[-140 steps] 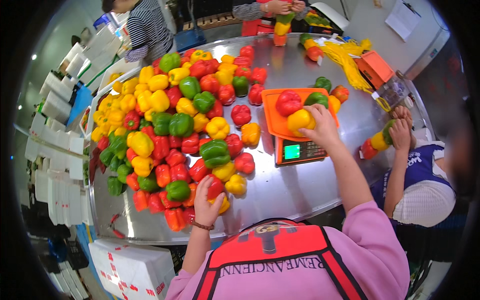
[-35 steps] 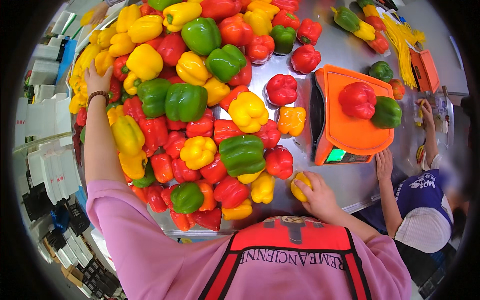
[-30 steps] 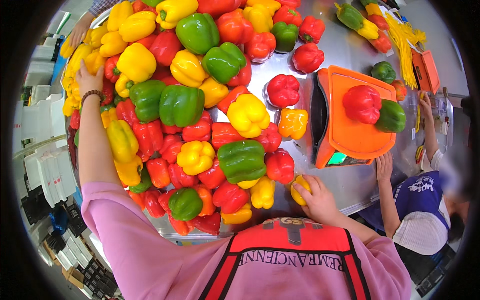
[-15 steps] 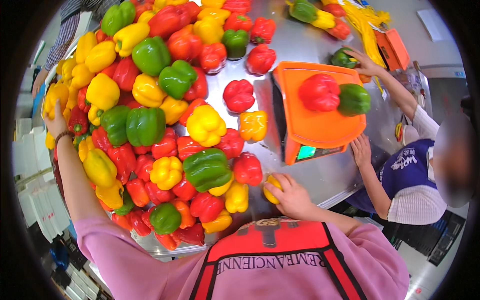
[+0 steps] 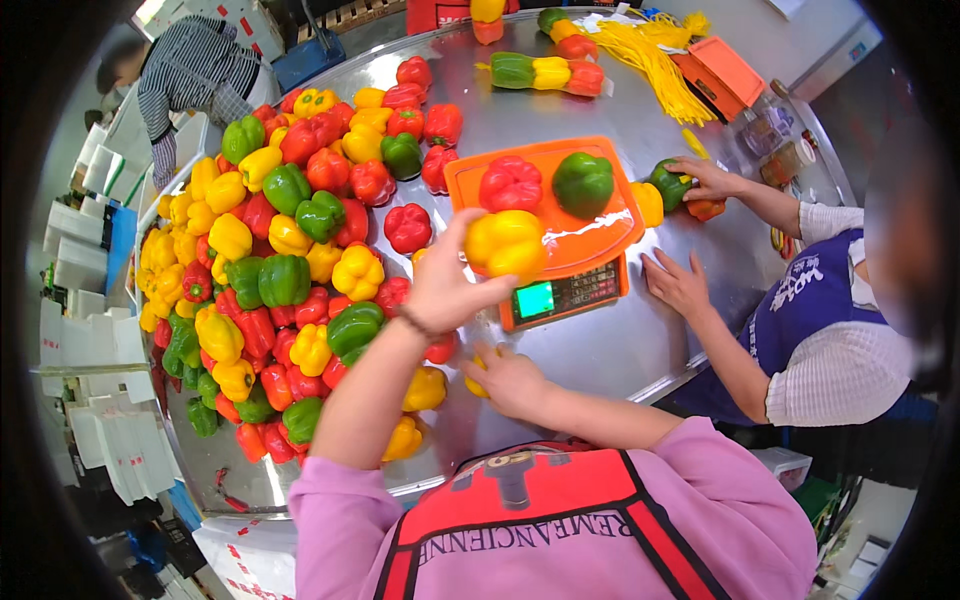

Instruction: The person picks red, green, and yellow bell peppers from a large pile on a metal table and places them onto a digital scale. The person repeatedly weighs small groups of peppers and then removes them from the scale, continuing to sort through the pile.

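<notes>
My left hand (image 5: 440, 270) grips a yellow bell pepper (image 5: 505, 243) in front of the orange scale's tray (image 5: 570, 236). On that tray a red bell pepper (image 5: 511, 185) and a green bell pepper (image 5: 583, 185) sit side by side. My right hand (image 5: 512, 382) is closed around another yellow bell pepper (image 5: 477, 372), mostly hidden by the fingers, low over the steel table near its front edge. A big heap of red, yellow and green bell peppers (image 5: 283, 280) covers the table's left side. The scale's lit green display (image 5: 534, 299) faces me.
At the right, a co-worker in a blue apron (image 5: 800, 300) has one hand (image 5: 708, 180) on a row of peppers. Yellow mesh bags (image 5: 650, 60), an orange bin (image 5: 718, 75) and jars (image 5: 787, 160) lie beyond. Another person in stripes (image 5: 195, 75) bends at the far left.
My left hand has come from the heap's far left edge across to the scale, now with a yellow pepper. My right hand still grips its pepper. The view has shifted.
</notes>
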Available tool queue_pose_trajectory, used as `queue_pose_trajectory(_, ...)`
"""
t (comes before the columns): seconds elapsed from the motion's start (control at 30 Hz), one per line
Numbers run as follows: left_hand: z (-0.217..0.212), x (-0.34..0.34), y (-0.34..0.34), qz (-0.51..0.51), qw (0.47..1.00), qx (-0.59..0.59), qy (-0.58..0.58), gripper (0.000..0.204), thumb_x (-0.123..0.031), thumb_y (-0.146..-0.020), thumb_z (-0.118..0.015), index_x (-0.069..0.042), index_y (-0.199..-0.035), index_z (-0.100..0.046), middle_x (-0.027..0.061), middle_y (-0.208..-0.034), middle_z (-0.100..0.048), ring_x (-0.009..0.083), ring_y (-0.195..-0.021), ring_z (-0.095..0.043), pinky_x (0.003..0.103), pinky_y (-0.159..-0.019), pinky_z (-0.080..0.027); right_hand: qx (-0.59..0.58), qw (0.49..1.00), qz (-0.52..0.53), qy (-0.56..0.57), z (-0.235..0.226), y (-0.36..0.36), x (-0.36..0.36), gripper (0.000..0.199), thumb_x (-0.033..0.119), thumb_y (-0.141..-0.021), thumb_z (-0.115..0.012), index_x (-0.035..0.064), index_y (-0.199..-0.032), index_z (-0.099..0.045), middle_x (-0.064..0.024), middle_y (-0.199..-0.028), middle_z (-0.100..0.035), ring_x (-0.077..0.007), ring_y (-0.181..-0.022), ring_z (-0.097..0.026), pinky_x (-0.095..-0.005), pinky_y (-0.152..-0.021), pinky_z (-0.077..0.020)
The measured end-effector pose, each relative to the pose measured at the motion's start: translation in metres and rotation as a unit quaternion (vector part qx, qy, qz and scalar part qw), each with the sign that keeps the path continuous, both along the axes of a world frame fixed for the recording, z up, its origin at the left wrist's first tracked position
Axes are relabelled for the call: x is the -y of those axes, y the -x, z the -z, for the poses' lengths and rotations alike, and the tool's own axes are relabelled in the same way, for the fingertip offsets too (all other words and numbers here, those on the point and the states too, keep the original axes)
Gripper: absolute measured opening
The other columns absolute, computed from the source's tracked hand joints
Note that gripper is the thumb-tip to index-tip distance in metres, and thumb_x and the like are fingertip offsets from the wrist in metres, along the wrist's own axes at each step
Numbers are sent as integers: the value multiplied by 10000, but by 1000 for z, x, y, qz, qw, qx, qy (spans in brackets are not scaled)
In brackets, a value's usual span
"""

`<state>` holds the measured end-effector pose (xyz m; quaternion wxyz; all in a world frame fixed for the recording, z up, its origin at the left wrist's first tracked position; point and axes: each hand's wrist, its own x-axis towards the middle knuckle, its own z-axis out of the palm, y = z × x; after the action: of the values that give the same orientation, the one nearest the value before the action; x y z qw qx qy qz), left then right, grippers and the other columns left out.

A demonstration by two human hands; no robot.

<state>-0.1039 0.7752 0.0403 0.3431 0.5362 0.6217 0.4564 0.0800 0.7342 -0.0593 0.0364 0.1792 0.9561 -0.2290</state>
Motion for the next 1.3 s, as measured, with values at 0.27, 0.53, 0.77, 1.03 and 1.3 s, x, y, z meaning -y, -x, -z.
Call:
queue_pose_trajectory(0.27,62,-41,-74,-178,979,-98,17,846,-380,-727,-846,-19,-1365,-423,211,-1307,-561,329,-1115,-618,418,-914,-513,-114,993,31,19,-14,-38,8,695,200,-742,-764,97,-1370,-486,-189,-1441,-425,-434,-1327,-418,-493,-1032,-438)
queue_pose_trajectory(0.53,87,84,-5,-301,949,79,-56,583,-110,-932,-662,4,-1421,-366,165,-1344,-498,224,-1123,-580,337,-926,-511,-160,969,124,139,3,-180,-6,482,197,-801,-742,65,-1240,-592,-161,-1234,-606,-349,-1150,-579,-429,-948,-490)
queue_pose_trajectory(0.77,92,163,7,-404,909,93,-49,517,-102,-961,-618,-29,-1416,-384,169,-1360,-487,208,-1111,-570,317,-965,-473,-130,957,208,157,1,-209,-33,398,211,-841,-711,56,-1197,-622,-154,-1136,-663,-341,-1023,-640,-421,-872,-521)
queue_pose_trajectory(1.03,65,108,-60,-318,947,54,-3,807,-110,-799,-787,-32,-1462,-333,154,-1410,-449,253,-1173,-549,369,-948,-493,-244,924,235,179,-16,-175,-88,379,176,-841,-722,41,-1187,-643,-151,-1102,-677,-300,-990,-665,-378,-844,-528)
queue_pose_trajectory(1.3,56,11,-57,-204,965,-165,-15,1147,-220,-613,-923,-67,-1522,-241,216,-1586,-191,400,-1435,-286,448,-1126,-368,-383,827,347,222,-43,-124,-192,570,177,-846,-747,-11,-1336,-524,-179,-1274,-608,-254,-1159,-608,-364,-936,-512)
